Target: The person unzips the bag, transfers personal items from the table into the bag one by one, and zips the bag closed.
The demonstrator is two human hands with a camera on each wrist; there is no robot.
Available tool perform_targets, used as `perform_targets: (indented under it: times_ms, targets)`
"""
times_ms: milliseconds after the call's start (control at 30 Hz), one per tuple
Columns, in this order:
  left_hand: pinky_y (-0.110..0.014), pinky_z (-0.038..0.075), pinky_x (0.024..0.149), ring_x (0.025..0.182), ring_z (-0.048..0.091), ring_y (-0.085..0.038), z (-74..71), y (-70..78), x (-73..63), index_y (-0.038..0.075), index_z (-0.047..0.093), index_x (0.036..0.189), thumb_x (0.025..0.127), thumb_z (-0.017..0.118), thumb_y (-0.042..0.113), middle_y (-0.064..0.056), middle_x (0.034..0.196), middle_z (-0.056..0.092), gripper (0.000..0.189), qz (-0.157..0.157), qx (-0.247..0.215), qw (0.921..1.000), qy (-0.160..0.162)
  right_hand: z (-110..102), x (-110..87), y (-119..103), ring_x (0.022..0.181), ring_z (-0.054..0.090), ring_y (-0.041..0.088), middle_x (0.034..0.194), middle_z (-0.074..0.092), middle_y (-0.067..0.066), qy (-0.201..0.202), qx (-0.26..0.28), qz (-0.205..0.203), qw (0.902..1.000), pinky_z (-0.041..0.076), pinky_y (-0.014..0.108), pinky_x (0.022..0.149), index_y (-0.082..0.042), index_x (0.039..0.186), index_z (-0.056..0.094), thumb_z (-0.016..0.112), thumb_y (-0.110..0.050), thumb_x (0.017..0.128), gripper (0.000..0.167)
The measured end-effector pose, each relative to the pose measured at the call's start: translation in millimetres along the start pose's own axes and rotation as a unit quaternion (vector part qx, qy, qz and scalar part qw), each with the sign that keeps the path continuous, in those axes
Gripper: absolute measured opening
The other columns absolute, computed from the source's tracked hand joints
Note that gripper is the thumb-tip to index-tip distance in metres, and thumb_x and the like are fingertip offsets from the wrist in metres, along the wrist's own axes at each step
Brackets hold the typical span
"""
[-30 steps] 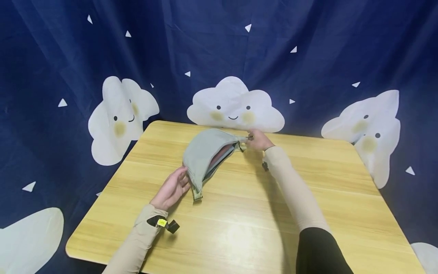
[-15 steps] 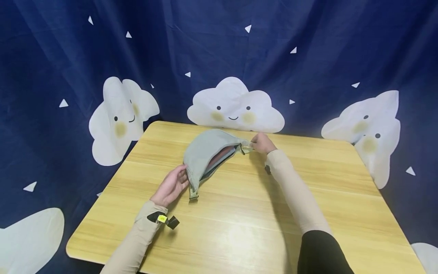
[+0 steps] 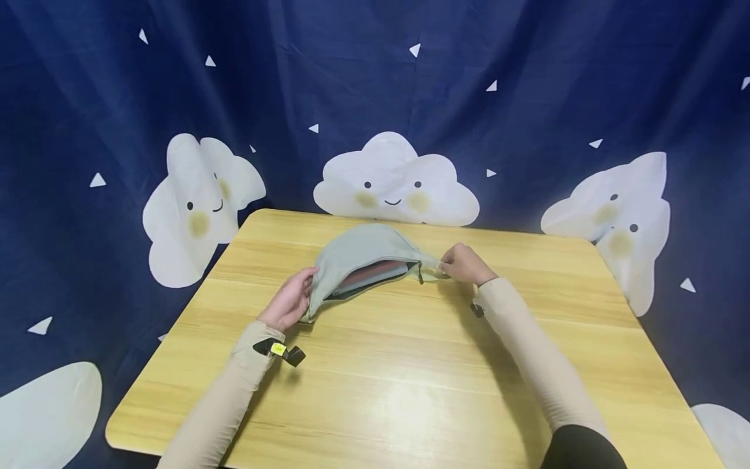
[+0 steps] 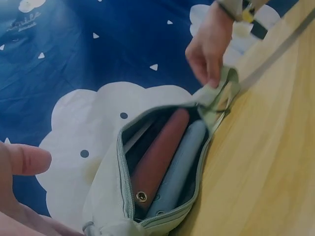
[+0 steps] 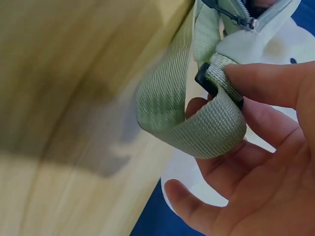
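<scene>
A pale green waist bag point(image 3: 366, 244) lies on the table with its zipped mouth open toward me. Inside it, the left wrist view shows a reddish-brown case-like item point(image 4: 165, 152) with a metal snap and a grey-blue one point(image 4: 184, 162) beside it. My left hand point(image 3: 290, 299) is at the bag's left end, its thumb point(image 4: 32, 160) straight and its other fingers partly hidden. At the right end my right hand point(image 3: 467, 264) pinches the webbing strap point(image 5: 211, 128) by its black slider point(image 5: 204, 78), thumb against forefinger. The strap hangs in a loop below.
The wood-grain table point(image 3: 410, 391) extends around the bag on all sides. Behind it hangs a dark blue curtain point(image 3: 351, 65) with white clouds and small triangles. A zipper pull point(image 3: 420, 273) dangles at the right end of the bag's mouth.
My right hand has moved right and toward me with the strap. The bag has turned so its mouth faces me more squarely, and its left end has shifted left. My left hand stays beside it.
</scene>
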State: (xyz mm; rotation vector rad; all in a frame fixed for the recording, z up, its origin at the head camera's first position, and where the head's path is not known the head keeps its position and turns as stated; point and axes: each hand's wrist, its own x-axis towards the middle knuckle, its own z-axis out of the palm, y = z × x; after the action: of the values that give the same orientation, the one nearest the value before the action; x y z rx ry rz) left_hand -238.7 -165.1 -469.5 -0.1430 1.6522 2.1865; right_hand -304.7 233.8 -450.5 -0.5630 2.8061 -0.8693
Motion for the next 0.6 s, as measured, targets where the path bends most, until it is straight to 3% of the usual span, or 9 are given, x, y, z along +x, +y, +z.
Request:
perform_targets:
  times_ms: [200, 400, 500, 600]
  targets:
    - [-0.024, 0.04, 0.102, 0.118, 0.047, -0.011, 3.3, 7.0, 21.8, 0.008, 0.044, 0.136, 0.112, 0.034, 0.031, 0.004, 0.128, 0.048, 0.035, -0.018, 0.037, 0.9986, -0.033, -2.6, -29.4, 9.2, 0.048, 0.033, 0.009, 0.053, 0.046, -0.005, -0.008, 0.004, 0.021, 0.9997, 0.033, 0.026, 0.052, 0.002, 0.073, 0.073, 0.06, -0.005, 0.097, 0.028]
    - [-0.025, 0.048, 0.093, 0.107, 0.056, -0.011, 10.9, 15.1, 45.8, 0.008, 0.051, 0.137, 0.111, 0.037, 0.032, 0.003, 0.122, 0.056, 0.038, -0.04, 0.071, 0.9949, -0.06, -5.9, -57.9, 17.7, 0.049, 0.043, 0.01, 0.064, 0.066, 0.008, -0.015, 0.016, 0.052, 0.9984, 0.038, 0.025, 0.05, 0.003, 0.088, 0.079, 0.062, -0.009, 0.097, 0.022]
    - [-0.03, 0.048, 0.097, 0.116, 0.056, -0.016, 13.6, 21.0, 61.1, 0.007, 0.043, 0.15, 0.111, 0.034, 0.035, -0.005, 0.137, 0.053, 0.048, -0.054, 0.106, 0.9893, -0.085, -7.1, -70.8, 19.2, 0.053, 0.049, 0.01, 0.073, 0.073, 0.012, -0.018, 0.022, 0.058, 0.9979, 0.043, 0.026, 0.054, 0.004, 0.091, 0.079, 0.064, -0.01, 0.096, 0.021]
    - [-0.039, 0.04, 0.113, 0.138, 0.044, -0.027, 16.4, 26.5, 76.7, 0.006, 0.024, 0.161, 0.112, 0.03, 0.039, -0.014, 0.161, 0.035, 0.06, -0.064, 0.143, 0.9815, -0.11, -8.4, -82.1, 20.1, 0.058, 0.054, 0.011, 0.079, 0.076, 0.012, -0.021, 0.022, 0.056, 0.998, 0.047, 0.028, 0.059, 0.003, 0.091, 0.079, 0.065, -0.01, 0.095, 0.019]
